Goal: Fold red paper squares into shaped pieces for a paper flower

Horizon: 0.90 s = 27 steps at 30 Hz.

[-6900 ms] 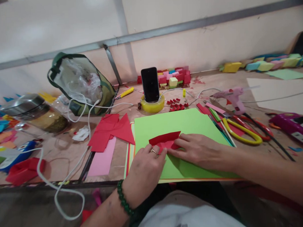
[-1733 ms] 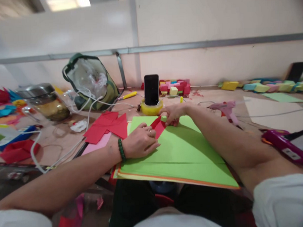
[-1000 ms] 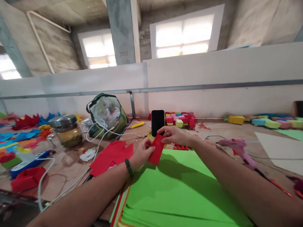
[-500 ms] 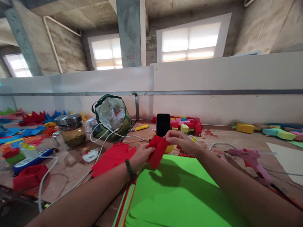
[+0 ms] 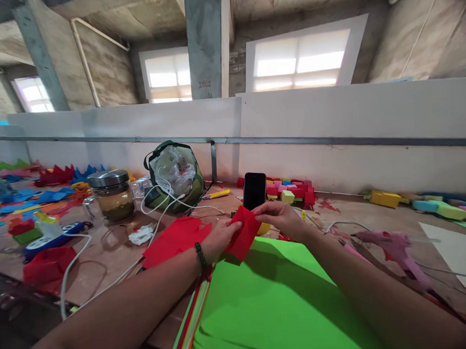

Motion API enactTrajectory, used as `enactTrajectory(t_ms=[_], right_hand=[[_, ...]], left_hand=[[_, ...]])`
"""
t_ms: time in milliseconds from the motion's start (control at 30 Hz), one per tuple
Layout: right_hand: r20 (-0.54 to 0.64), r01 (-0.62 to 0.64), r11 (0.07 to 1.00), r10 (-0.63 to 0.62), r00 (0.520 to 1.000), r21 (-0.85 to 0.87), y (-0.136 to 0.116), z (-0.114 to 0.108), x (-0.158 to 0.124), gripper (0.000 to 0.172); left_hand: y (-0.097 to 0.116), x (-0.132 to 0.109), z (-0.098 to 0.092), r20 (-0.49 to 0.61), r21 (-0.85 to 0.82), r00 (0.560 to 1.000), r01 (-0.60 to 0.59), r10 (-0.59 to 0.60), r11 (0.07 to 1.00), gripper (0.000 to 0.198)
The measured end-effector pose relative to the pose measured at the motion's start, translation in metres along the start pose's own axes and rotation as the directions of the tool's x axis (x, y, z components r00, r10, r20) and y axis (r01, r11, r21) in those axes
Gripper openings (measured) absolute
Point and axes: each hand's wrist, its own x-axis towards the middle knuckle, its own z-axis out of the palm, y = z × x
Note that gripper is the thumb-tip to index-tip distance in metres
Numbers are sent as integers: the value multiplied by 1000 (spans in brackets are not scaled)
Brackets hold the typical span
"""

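Observation:
A small folded red piece [image 5: 243, 236] is held above the near stack of sheets, whose top sheet is green [image 5: 283, 295]. My left hand [image 5: 220, 238], with a dark bead bracelet at the wrist, grips its left side, thumb on top. The fingertips of my right hand [image 5: 280, 217] pinch its upper right corner. More red sheets [image 5: 174, 240] lie left of my left hand. Just behind the hands a black phone [image 5: 254, 190] stands upright.
A glass jar [image 5: 113, 196], a camouflage bag [image 5: 175, 176] and a blue power strip [image 5: 54, 241] with white cables are at left. Behind the phone lie small coloured blocks [image 5: 288, 196]. At right rests a pink glue gun [image 5: 398, 250]. A yellow cutter [image 5: 219, 193] lies near the bag.
The view has shifted slightly, so the surroundings sit a little further right. Both hands keep hold of the red piece, which now shows a little more of its face.

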Motion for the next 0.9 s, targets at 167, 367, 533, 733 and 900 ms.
enactTrajectory(t_ms=[167,367,533,733,900], right_hand=[[44,-34,995,38,998,-91,-3,2,-1,54],[99,-38,974,61,993,-221,7,6,1,37],[96,125,888,-92,991,-442,-3,9,-5,28],[186,318,290,-404,896,-902,-15,33,-18,19],[16,206,559,-325,946,-803,-24,35,-17,12]], left_hand=[[-4,4,-4,-23,29,1000,-21,21,999,32],[-3,3,-4,-25,2,999,-32,32,999,36],[-4,3,-6,-24,-24,1000,14,-14,1000,40],[-7,5,-9,-49,-18,999,-9,8,1000,35],[-5,5,-11,-48,1,999,-25,25,1000,33]])
